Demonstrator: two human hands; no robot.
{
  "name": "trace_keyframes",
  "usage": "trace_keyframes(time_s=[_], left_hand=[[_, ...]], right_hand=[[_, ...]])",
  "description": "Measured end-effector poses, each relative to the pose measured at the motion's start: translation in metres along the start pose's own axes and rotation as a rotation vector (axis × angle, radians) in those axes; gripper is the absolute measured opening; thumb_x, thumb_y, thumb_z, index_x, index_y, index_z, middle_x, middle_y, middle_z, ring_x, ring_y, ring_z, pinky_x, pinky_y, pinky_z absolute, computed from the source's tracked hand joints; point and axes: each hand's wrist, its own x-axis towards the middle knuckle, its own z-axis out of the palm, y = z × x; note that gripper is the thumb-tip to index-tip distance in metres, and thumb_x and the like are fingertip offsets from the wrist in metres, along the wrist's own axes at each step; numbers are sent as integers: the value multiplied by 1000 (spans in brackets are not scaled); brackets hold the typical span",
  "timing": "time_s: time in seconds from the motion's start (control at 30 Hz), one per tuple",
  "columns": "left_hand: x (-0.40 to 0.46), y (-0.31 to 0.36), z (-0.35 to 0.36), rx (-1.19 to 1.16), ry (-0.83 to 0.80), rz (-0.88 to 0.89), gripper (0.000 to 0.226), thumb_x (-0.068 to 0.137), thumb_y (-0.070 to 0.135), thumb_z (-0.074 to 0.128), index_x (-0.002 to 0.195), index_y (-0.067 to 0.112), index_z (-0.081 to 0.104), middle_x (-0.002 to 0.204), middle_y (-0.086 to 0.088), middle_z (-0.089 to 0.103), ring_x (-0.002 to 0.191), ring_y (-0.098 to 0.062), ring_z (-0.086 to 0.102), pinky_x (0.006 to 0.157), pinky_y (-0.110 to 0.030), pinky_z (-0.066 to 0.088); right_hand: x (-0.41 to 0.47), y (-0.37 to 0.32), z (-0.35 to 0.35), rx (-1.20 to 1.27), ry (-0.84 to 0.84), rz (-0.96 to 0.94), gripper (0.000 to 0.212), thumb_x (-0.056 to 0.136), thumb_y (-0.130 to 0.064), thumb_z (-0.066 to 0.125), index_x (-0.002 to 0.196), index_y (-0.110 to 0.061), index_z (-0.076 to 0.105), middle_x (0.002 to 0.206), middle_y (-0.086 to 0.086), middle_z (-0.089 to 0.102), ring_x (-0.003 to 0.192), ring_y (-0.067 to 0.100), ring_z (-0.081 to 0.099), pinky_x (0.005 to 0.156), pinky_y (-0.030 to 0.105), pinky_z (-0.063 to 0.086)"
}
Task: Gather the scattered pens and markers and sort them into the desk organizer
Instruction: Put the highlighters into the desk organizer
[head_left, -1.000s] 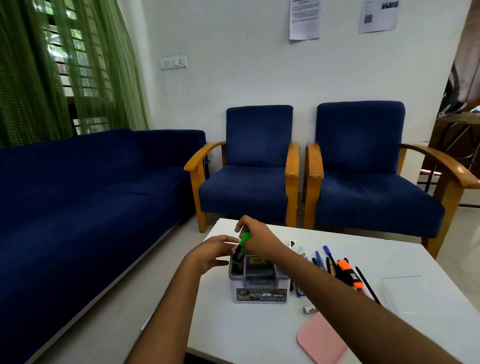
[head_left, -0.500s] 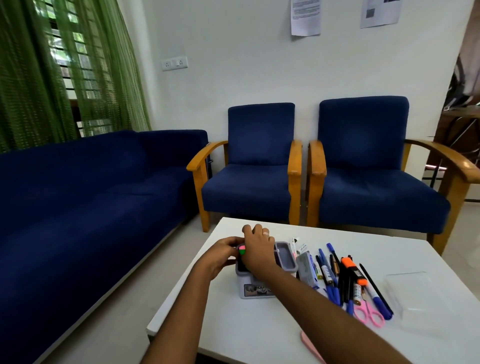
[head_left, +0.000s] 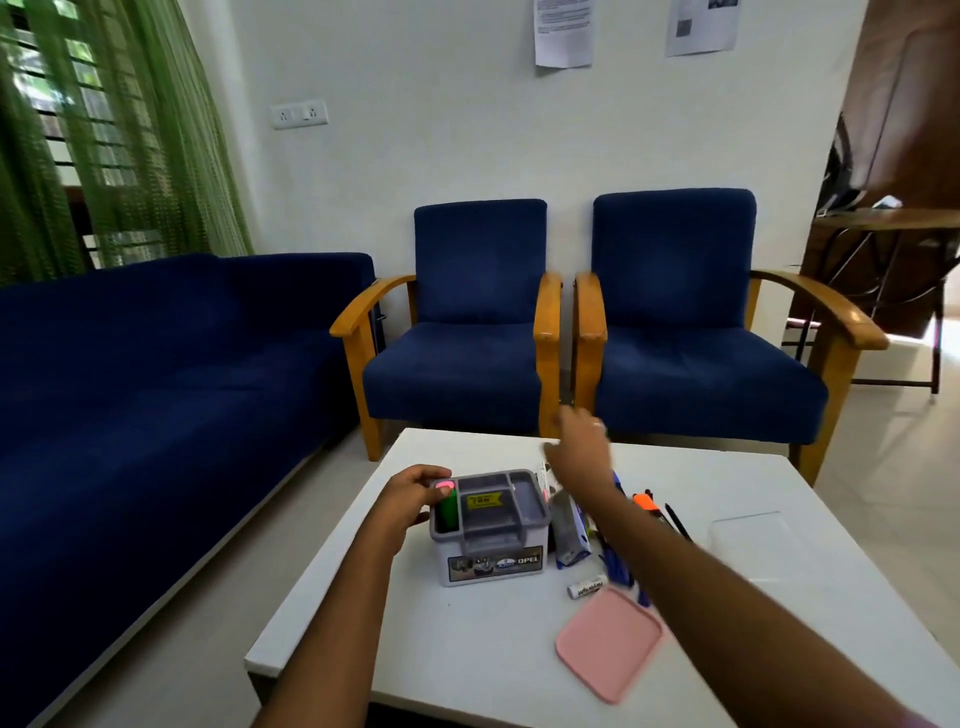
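Now the right hand has lifted off the organizer.

Head view, forward-down over table, near.

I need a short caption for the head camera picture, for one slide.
Left hand steadies the grey desk organizer holding a green marker, while the right hand reaches over the scattered pens.
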Motion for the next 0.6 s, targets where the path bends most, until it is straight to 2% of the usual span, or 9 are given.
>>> trace_keyframes(time_s=[0.07, 0.13, 0.23, 0.3, 0.4, 0.47, 0.53, 0.6], left_hand=[[0, 3, 3, -11, 7, -37, 24, 90, 1, 59, 112, 11, 64, 122, -10, 58, 110, -25, 51, 90, -38, 48], [-1, 6, 3, -17, 6, -76, 27, 90, -1, 58, 115, 9, 63, 125, -10, 57, 111, -25, 50, 91, -38, 47], [0, 10, 2, -12, -1, -124, 28, 90, -2, 57, 114, 11, 64, 129, -12, 55, 119, -30, 49, 93, -40, 47], [1, 11, 1, 1, -3, -142, 28, 90, -2, 57, 113, 12, 64, 131, -12, 55, 120, -30, 49, 95, -41, 47], [2, 10, 1, 9, -6, -148, 28, 90, -1, 57, 114, 13, 64, 130, -12, 55, 116, -29, 50, 94, -41, 47], [2, 10, 0, 7, -10, -154, 29, 90, -1, 57, 114, 13, 64, 130, -12, 55, 114, -27, 50, 95, -41, 47], [3, 10, -1, 9, -21, -167, 30, 90, 0, 58, 116, 13, 63, 131, -12, 55, 119, -29, 50, 98, -43, 46], [3, 12, -1, 11, -35, -185, 32, 90, 0, 58, 119, 13, 62, 130, -11, 55, 122, -29, 49, 100, -43, 45]], right_hand=[[2, 38, -16, -275, -17, 142, 33, 89, -14, 53, 121, -9, 51, 124, 12, 54, 114, 28, 50, 91, 34, 44], [-2, 67, -21, -450, -164, 267, 35, 91, -19, 49, 126, -12, 53, 126, 11, 54, 117, 27, 51, 93, 36, 45], [-9, 90, -14, -467, -384, 339, 36, 93, -18, 43, 127, -14, 52, 128, 9, 55, 118, 26, 52, 96, 36, 44], [-13, 93, -9, -447, -395, 343, 35, 93, -19, 44, 126, -16, 54, 124, 6, 58, 114, 23, 54, 94, 35, 47], [-14, 85, -7, -482, -259, 305, 37, 90, -22, 52, 127, -18, 50, 123, 7, 56, 111, 24, 56, 88, 35, 50], [-4, 73, -11, -296, -131, 247, 37, 88, -18, 55, 125, -15, 47, 123, 12, 54, 106, 28, 58, 84, 36, 51], [8, 47, -17, 192, -109, 221, 31, 86, -7, 54, 116, -11, 48, 116, 18, 56, 96, 31, 60, 82, 40, 53], [10, 9, -25, 763, -228, 249, 25, 87, 5, 49, 106, -10, 49, 115, 20, 54, 94, 35, 61, 84, 44, 54]])
